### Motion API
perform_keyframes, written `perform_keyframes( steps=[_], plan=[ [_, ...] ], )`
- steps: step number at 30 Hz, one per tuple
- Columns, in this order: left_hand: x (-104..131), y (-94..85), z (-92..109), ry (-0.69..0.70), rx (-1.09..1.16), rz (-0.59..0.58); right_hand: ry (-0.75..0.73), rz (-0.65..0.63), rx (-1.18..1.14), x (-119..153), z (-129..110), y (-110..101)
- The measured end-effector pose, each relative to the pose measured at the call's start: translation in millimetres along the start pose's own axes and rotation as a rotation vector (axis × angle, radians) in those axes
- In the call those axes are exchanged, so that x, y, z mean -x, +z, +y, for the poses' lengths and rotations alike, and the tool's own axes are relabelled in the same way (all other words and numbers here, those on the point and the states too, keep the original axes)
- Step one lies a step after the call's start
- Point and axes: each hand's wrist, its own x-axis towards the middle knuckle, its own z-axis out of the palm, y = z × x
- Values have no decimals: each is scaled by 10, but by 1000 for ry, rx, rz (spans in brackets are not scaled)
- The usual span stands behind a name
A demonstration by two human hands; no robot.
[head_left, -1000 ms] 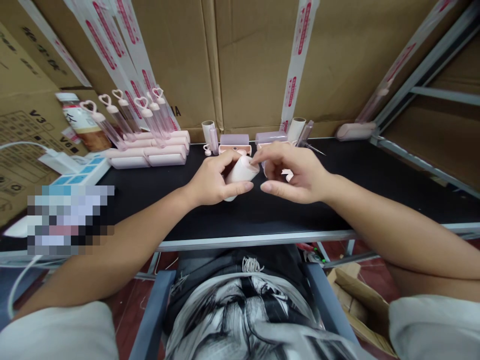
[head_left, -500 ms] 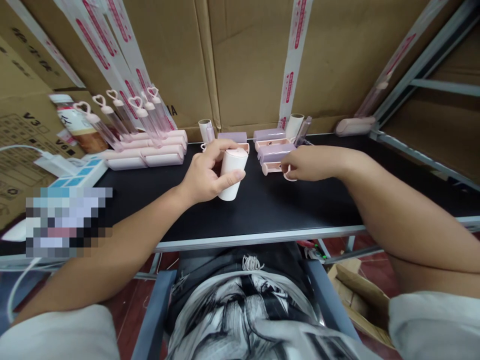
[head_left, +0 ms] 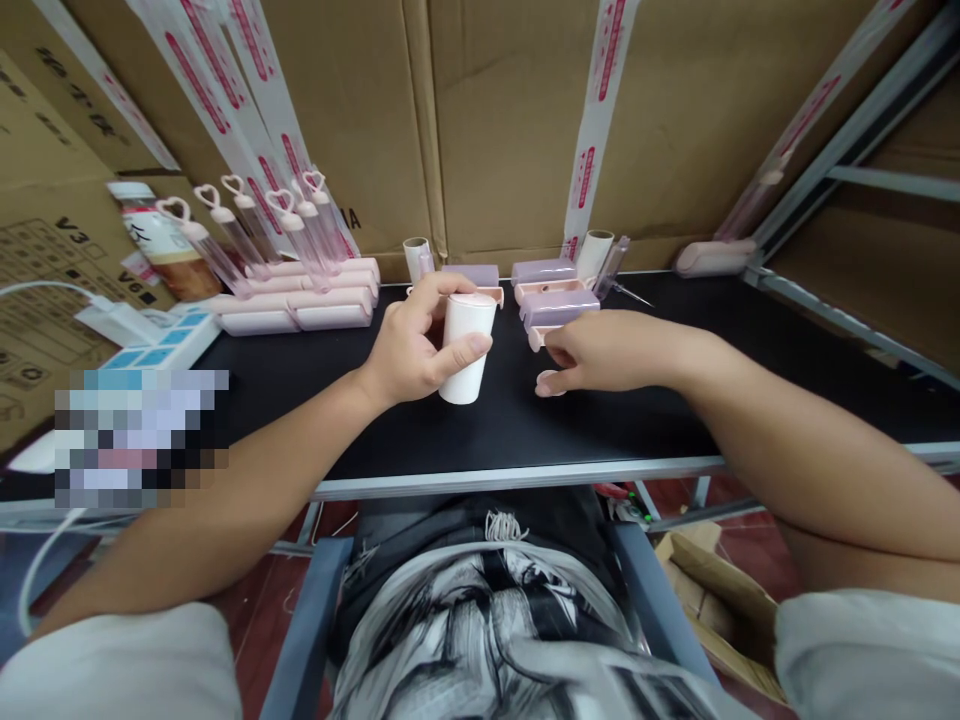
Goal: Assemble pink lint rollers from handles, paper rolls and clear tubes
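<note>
My left hand (head_left: 405, 345) is wrapped round a white tube (head_left: 466, 365) with a pale pink end at its top, held nearly upright above the black table (head_left: 420, 440). To its right, my right hand (head_left: 607, 350) pinches a small pale pink round cap (head_left: 548, 378), partly hidden by the fingers. Just behind the right hand lies a glossy purple half-shell (head_left: 559, 307) beside an open pink half-shell (head_left: 538, 337). More of the same, a purple cover (head_left: 544, 270) and a pink tray (head_left: 551, 289), sit further back.
Clear pink tubes with heart-shaped tops (head_left: 225, 220) stand behind pink cases (head_left: 300, 312) at back left. A bottle (head_left: 169, 245), a power strip (head_left: 169, 338) and a blurred-out object (head_left: 139, 440) are at left. White tubes (head_left: 596, 252) stand by the cardboard wall (head_left: 510, 130).
My right hand has moved left and toward me, away from the pink half-shell, with the pale round cap in its fingers. My left hand keeps the white tube almost in place.
</note>
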Motion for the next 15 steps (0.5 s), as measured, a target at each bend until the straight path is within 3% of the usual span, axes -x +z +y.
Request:
perform_keyframes(
  steps=[4, 9, 15],
  plan=[
    [-36, 28, 36, -142, 138, 81, -45, 0, 67, 4, -176, 62],
    [-149, 27, -61, -225, 242, 192, -138, 40, 4, 9, -199, 75],
    [-243, -14, -185, -343, 358, 284, -574, 231, -245, -31, -128, 126]
  ],
)
